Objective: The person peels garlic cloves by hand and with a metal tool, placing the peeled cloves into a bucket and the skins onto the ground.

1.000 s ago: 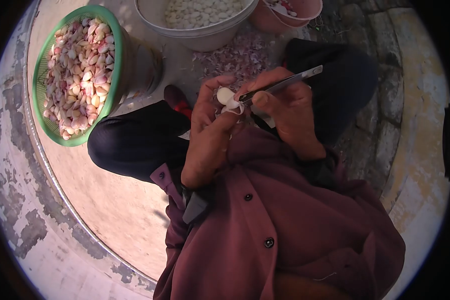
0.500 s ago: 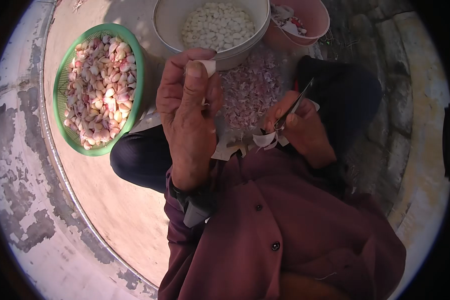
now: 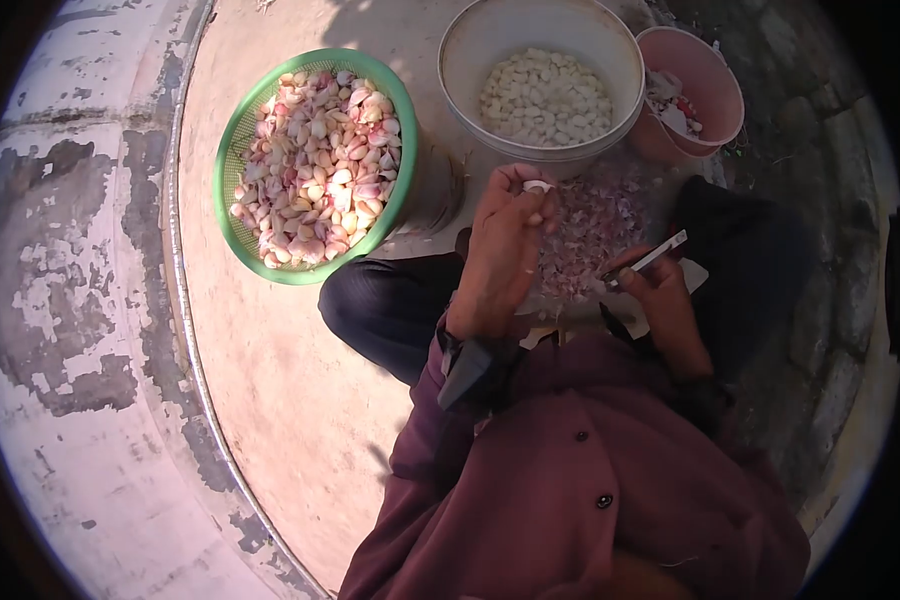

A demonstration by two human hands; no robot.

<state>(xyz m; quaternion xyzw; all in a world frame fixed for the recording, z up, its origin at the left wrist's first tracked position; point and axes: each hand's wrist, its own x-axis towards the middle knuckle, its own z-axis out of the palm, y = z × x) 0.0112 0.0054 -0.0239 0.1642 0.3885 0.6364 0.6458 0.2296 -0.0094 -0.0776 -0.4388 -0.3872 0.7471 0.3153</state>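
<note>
Between the thumb and fingers of my left hand (image 3: 498, 255) is a whitish garlic clove (image 3: 537, 186), held just in front of the white bucket. My right hand (image 3: 665, 305) is closed around a small knife (image 3: 660, 252), a slim metal piece whose squared end sticks out up and to the right; its working edge is hidden by the fingers. Below and between both hands lies a heap of purplish garlic skins (image 3: 595, 235). Peeled cloves (image 3: 545, 98) fill the bottom of the white bucket (image 3: 460, 75).
A green-rimmed basket (image 3: 232, 215) of unpeeled garlic cloves (image 3: 320, 165) stands to the left. At the upper right, a pink bucket (image 3: 715, 75) holds whitish scraps. My bent knees (image 3: 390, 305) flank the skin heap. A peeling painted curb (image 3: 70, 280) runs along the left.
The view has shifted, so everything sits farther right. My left hand has tipped forward toward the white bucket with the clove. The skin strip hanging by my right hand no longer shows.
</note>
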